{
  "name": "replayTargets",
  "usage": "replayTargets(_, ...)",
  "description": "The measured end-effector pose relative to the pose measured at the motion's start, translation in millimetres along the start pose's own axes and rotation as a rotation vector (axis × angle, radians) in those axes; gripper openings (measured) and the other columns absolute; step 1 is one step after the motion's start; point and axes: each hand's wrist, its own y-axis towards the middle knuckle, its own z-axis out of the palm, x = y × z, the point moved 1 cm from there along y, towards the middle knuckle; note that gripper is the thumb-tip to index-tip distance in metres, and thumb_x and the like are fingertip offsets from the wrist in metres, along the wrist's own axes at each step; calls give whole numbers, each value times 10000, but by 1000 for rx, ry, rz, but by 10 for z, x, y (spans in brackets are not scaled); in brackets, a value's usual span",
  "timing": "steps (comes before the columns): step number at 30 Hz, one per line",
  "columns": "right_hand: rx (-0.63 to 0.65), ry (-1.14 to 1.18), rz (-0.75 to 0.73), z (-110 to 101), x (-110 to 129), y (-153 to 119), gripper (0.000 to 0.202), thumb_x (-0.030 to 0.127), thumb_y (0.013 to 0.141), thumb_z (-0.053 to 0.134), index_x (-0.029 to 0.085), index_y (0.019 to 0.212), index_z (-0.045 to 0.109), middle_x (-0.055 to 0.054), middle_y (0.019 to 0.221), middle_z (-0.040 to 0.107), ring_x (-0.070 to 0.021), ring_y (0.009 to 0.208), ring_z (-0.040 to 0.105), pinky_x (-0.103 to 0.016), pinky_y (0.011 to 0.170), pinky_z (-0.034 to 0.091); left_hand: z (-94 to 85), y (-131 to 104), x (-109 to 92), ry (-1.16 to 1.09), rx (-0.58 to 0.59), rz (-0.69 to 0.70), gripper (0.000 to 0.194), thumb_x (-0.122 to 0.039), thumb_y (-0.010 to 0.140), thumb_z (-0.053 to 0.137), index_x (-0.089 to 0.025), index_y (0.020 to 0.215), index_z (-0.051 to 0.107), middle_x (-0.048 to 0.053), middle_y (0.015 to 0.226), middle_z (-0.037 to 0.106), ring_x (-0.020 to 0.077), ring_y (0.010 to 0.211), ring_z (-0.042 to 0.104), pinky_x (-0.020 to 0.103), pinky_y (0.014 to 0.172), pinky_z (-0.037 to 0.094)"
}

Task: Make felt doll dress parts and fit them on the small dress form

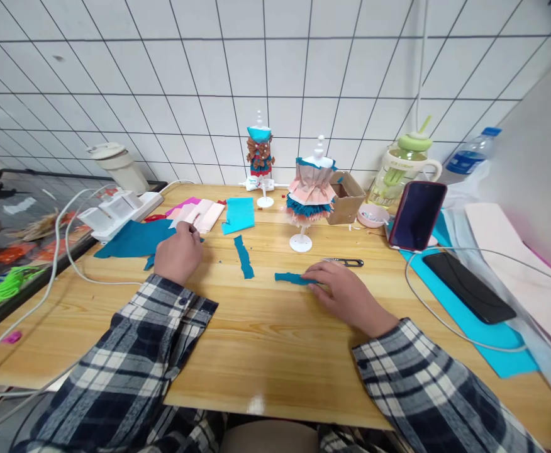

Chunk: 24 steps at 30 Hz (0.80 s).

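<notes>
My left hand [179, 253] is closed at the right end of a large dark teal paper piece [131, 240]; what its fingers hold, if anything, is hidden. My right hand [344, 294] lies with fingers stretched out, its fingertips on the right end of a short teal strip [287, 277]. Between the hands, another teal strip [244, 257] lies on the wooden table [266, 352]. Behind it stands a small white dress form in a pink and teal ruffled outfit [312, 189]. Small black snips [348, 262] lie just beyond my right hand.
A second dressed form [260, 154], a cardboard box [346, 198] and a pink bowl [373, 215] stand at the back. At right are an upright phone [417, 216], a flat black phone [468, 287] and a pitcher [400, 170]. Cables run from a power strip [124, 214] at left.
</notes>
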Motion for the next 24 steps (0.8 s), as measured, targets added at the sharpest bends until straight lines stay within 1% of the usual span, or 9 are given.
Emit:
replayTargets(4, -109, 28, 17, -21, -15, 3, 237, 203, 884, 474, 198, 1051, 642, -71, 1039, 654, -202, 970, 565, -364, 882, 436, -33, -85, -130, -279, -221, 140, 286, -341, 927, 297, -180, 1139, 398, 111, 904, 684, 274, 890, 640, 386, 760, 436)
replayTargets(7, -220, 39, 62, -31, -8, -4, 274, 206, 884, 467, 196, 1121, 604, -74, 1062, 652, -212, 993, 560, -365, 890, 430, -9, -289, -323, -546, -286, 289, 212, -318, 931, 345, -186, 1090, 388, 54, 854, 683, 191, 804, 639, 327, 763, 455)
replayTargets(8, -253, 48, 79, -29, 4, -7, 322, 201, 883, 463, 195, 1189, 564, -75, 1079, 647, -213, 997, 559, -364, 892, 430, 13, -385, -402, -610, -259, 342, 189, -316, 931, 356, -190, 1067, 394, 38, 825, 676, 172, 756, 634, 313, 750, 459)
replayTargets(11, -295, 99, 106, -7, 62, -13, 533, 172, 878, 447, 206, 1399, 338, -71, 1168, 614, -201, 975, 565, -346, 872, 448, 101, -699, -657, -718, -56, 564, 132, -308, 919, 399, -202, 990, 432, 7, 745, 637, 143, 679, 604, 291, 728, 462)
replayTargets(12, -290, 116, 101, 4, 83, -12, 583, 165, 875, 447, 218, 1430, 277, -67, 1194, 601, -196, 960, 570, -340, 859, 456, 128, -791, -731, -715, -8, 622, 123, -297, 917, 399, -203, 980, 446, 1, 722, 618, 146, 680, 593, 290, 717, 459)
replayTargets(14, -261, 133, 72, 27, 118, -8, 625, 162, 867, 460, 243, 1446, 238, -57, 1216, 590, -193, 941, 575, -335, 835, 468, 169, -925, -844, -711, 56, 706, 117, -290, 915, 404, -201, 962, 462, 0, 723, 590, 148, 685, 571, 283, 695, 447)
replayTargets(17, -220, 125, 44, 46, 133, -1, 609, 153, 862, 468, 257, 1432, 279, -46, 1177, 614, -201, 944, 572, -343, 827, 469, 206, -996, -919, -748, 194, 778, 119, -291, 924, 400, -198, 971, 458, -19, 701, 557, 135, 652, 537, 261, 661, 429)
replayTargets(20, -193, 95, 25, 44, 119, 3, 524, 156, 869, 463, 239, 1381, 385, -59, 1121, 641, -212, 930, 573, -358, 825, 460, 226, -987, -920, -781, 335, 809, 138, -295, 933, 380, -195, 992, 455, -27, 693, 543, 125, 622, 510, 247, 636, 417)
replayTargets(24, -168, 79, 63, 30, 87, 4, 351, 210, 877, 497, 226, 1222, 560, -60, 981, 679, -205, 847, 587, -334, 761, 457, 216, -990, -921, -780, 429, 876, 195, -323, 922, 412, -184, 1038, 482, 24, 852, 587, 143, 736, 541, 256, 683, 444)
